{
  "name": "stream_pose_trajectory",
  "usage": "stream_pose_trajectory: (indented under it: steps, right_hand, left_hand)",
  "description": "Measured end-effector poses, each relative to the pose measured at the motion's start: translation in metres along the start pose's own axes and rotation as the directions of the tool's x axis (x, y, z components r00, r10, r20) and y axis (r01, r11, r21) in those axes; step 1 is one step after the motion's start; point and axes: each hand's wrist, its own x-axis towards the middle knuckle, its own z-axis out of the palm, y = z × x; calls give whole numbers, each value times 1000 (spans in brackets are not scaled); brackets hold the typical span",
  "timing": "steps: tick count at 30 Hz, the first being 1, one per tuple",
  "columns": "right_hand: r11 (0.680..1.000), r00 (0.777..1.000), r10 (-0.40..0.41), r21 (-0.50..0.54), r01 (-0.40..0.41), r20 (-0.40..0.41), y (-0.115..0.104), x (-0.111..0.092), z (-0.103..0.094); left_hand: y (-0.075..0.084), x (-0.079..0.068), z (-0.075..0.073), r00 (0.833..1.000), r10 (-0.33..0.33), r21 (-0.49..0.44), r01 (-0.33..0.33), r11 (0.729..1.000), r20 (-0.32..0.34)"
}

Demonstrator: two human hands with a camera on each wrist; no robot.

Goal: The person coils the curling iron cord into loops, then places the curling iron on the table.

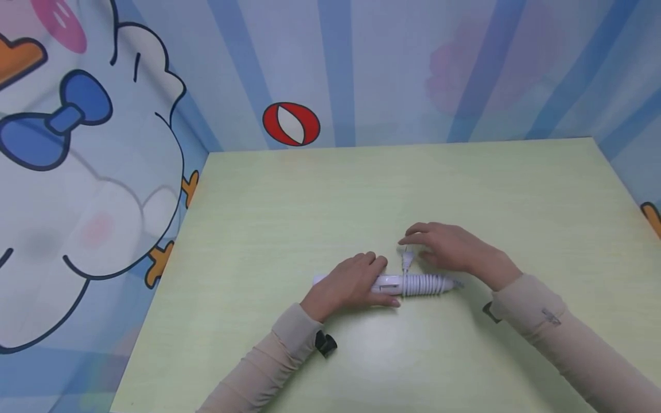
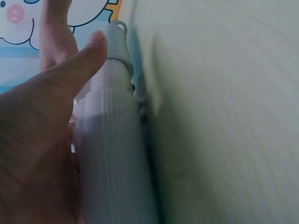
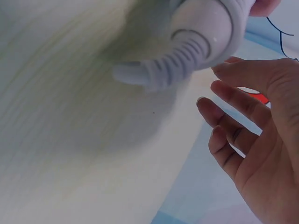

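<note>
A white hair iron [image 1: 388, 284] lies lengthwise on the table, its cord [image 1: 428, 284] wound in several turns round the handle. My left hand [image 1: 350, 282] grips its left part from above, thumb along the near side and fingers over the far side. In the left wrist view, the ridged white body of the hair iron [image 2: 114, 149] runs beside the thumb. The two-pin plug [image 1: 407, 259] sticks up from the windings, away from me. Around that plug, my right hand [image 1: 454, 248] hovers with loosely bent fingers. The right wrist view shows these fingers [image 3: 238, 140] apart, beside the handle's ribbed cord sleeve [image 3: 173, 65].
The pale green table [image 1: 289, 201] meets a striped blue backdrop [image 1: 382, 69] at its far edge. A cartoon figure with a blue bow [image 1: 67, 117] is printed on the left side panel, and a red ball [image 1: 306, 121] on the back one.
</note>
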Motion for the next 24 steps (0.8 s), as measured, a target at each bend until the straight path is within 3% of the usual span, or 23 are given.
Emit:
stream_pose_trajectory:
  steps: [6,10,19,24]
  right_hand:
    - [999,999,46,-3,-46,-11,2,-1,-5]
    - [995,995,100,16,-99,-8,1,-2,-8]
    - [979,981,189,87,-184,-52,-1,-12,-13]
    - [972,963,228,95,-216,-147,-7,-18,-13]
  left_hand:
    - [-2,0,-10,997,-54,14,54,998,49]
    - [-4,0,-18,993,-113,24,112,993,44]
    - [-8,3,-28,981,-182,32,184,982,-61]
    - [-9,3,-29,968,-224,41,229,972,-115]
